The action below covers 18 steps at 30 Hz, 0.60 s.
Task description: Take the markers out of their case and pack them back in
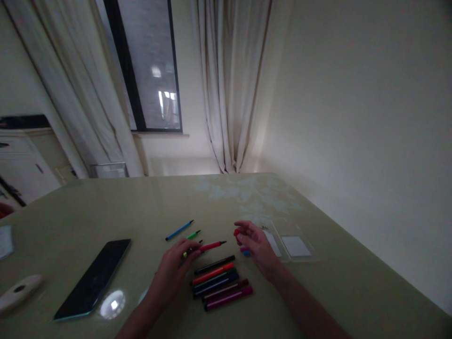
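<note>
- Left hand point(173, 262): fingers closed round red pen point(213, 246), tip bare.
- Right hand point(257, 246): partly curled, pinching red cap point(237, 233).
- Other pens point(216, 281): row on table point(158, 200).

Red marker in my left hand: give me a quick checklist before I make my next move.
1. Red marker held in left hand: ok.
2. Red cap off the marker, in right hand: ok.
3. Blue marker capped: not ok, its dark tip is bare.
4. Green marker capped: not ok, tip bare.
5. Phone apart from both hands: ok.
6. Blue piece by right hand fully visible: not ok, partly hidden.
</note>
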### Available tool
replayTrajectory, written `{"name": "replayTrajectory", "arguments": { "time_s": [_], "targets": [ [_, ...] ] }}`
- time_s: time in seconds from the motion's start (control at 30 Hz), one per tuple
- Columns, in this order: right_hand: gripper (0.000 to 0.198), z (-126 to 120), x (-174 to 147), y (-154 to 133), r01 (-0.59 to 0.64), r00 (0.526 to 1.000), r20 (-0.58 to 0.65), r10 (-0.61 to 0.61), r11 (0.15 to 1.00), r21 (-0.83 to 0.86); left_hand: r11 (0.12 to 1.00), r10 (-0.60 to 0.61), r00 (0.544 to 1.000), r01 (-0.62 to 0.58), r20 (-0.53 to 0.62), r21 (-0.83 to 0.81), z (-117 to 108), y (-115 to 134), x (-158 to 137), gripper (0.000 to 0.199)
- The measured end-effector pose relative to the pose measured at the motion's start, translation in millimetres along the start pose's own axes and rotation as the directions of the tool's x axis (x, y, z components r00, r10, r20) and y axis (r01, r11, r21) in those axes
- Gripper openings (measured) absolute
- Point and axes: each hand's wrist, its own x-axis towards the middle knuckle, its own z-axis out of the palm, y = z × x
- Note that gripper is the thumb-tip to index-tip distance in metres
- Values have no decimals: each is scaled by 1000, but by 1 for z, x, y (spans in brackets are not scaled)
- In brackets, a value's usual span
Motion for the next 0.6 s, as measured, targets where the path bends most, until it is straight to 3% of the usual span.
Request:
{"name": "replayTrajectory", "arguments": {
  "time_s": [0.33, 0.6],
  "targets": [
    [34, 6, -1, -2, 27, 997, 72, -24, 999, -46, 1000, -13, 1000, 13, 19, -4, 1, 6, -1, 44],
    [34, 8, -1, 7, 11, 992, 125, 6, 991, -133, 999, 3, 1000, -4, -18, -50, 6, 3, -2, 36]
  ]
}}
